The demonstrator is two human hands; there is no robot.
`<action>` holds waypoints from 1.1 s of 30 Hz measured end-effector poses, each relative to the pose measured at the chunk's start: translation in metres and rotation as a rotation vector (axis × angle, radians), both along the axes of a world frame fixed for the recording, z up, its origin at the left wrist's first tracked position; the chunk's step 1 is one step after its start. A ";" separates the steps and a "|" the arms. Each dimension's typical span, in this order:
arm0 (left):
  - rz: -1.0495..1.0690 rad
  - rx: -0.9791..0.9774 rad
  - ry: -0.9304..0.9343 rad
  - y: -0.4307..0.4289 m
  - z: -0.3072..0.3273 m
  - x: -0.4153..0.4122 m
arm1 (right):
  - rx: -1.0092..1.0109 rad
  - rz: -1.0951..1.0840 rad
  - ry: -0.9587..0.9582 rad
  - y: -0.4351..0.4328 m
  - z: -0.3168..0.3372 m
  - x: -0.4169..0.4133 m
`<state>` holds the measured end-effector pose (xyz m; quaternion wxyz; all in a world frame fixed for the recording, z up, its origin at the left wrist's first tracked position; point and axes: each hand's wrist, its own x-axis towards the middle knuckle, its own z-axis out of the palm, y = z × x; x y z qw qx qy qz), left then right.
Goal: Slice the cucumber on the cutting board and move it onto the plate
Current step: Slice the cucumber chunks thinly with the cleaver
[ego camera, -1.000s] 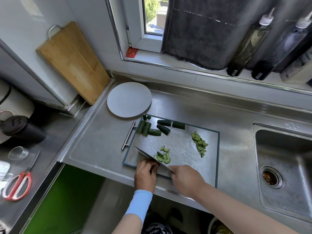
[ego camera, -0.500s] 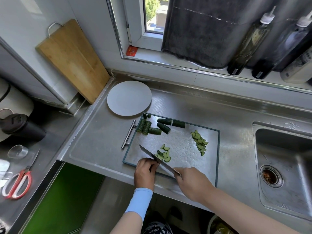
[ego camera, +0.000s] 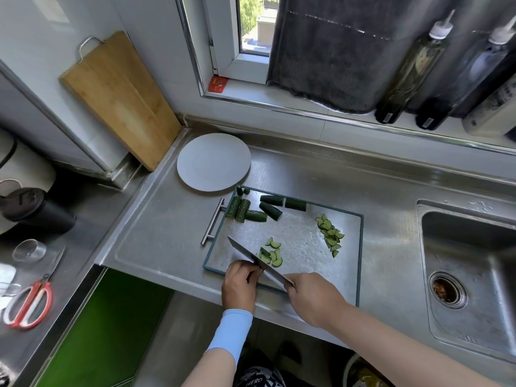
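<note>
A steel cutting board with a dark rim lies on the counter. Several dark green cucumber chunks sit at its far left corner. A heap of thin slices lies at the right, and a smaller heap of slices near the front. My right hand grips the handle of a knife, whose blade slants across the front of the board beside the small heap. My left hand has its fingers curled on a cucumber piece under the blade; the piece is mostly hidden. The white plate stands bare behind the board.
A sink lies to the right. A wooden board leans on the wall at the back left. Bottles stand on the windowsill. Scissors, a glass and a dark mug sit on the lower left counter.
The knife blade has lifted and shifted slightly left along the piece under my left hand. A few more slices lie in the front heap. The hands stay at the board's front edge.
</note>
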<state>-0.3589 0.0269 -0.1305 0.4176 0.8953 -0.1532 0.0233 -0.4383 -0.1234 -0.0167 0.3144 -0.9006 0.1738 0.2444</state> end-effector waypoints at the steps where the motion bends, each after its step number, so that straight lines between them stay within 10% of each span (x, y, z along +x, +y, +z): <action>1: 0.001 0.003 0.003 0.000 0.000 0.000 | 0.000 -0.001 0.001 0.001 0.000 0.001; 24: -0.112 0.147 -0.022 -0.004 0.012 0.004 | 0.089 -0.204 0.020 -0.008 -0.013 0.016; 33: -0.166 0.204 0.267 -0.036 0.037 0.021 | -0.013 -0.188 -0.076 -0.049 0.004 -0.006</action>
